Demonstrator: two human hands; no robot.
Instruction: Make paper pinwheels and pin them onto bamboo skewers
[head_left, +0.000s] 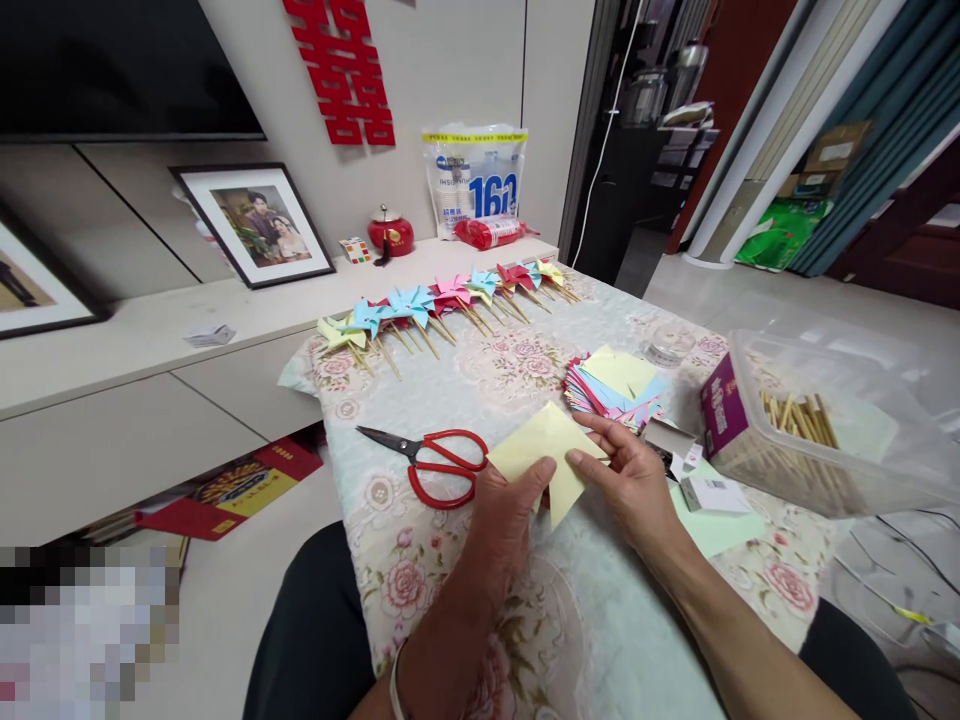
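You hold a pale yellow folded paper piece point(546, 455) between both hands, just above the bench point(600, 620) with its floral cloth. Your left hand point(504, 520) is closed on its lower left edge, thumb on top and fingers curled beneath. Your right hand point(636, 478) pinches its right side, thumb and forefinger pressed flat on the sheet, the other fingers loosely bent. The paper has pointed corners: one points up and away from you, another points down toward you between your hands, so its long axis runs roughly from far to near, tilted slightly to the right at the near end.

Just left of your left hand lie red-handled steel scissors point(435, 462), blades pointing left. Beyond your right hand sits a stack of coloured square paper sheets point(615, 388), near the folded piece but apart from it. A clear plastic tub of wooden sticks point(806, 425) stands to the right. Along the far edge runs a row of finished paper pinwheels on sticks point(442, 305), sticks pointing toward you.
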